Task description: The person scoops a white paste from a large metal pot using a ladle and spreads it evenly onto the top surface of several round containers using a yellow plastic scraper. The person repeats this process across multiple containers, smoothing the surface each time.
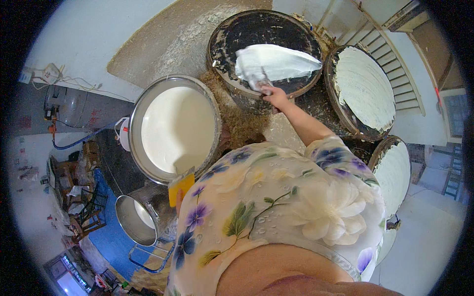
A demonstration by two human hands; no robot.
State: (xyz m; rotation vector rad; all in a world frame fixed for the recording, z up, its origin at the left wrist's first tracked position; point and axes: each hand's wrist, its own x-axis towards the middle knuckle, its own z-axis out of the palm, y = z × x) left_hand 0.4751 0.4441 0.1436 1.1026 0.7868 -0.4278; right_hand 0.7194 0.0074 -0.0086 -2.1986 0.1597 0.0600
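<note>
My right hand [277, 99] grips a blurred, batter-coated spreading tool [258, 79] over the near edge of a round black griddle [255, 29]. White batter [277, 61] lies in a thick patch across the griddle's middle, under the tool's far end. At my left side, my left hand [179, 199] is mostly hidden behind my flowered top. Its fingers hold a yellow scraper [182, 188] with a pale blade at the rim of a large metal pot [218, 129]. That pot contains smooth cream-white batter [177, 129].
To the right stand more round griddles coated with pale batter, one upper [364, 88] and one lower [393, 177]. A smaller metal pot [122, 222] with white liquid sits lower left near a blue-framed metal stand [152, 268]. A wooden ladder-like rack [400, 74] leans behind the griddles.
</note>
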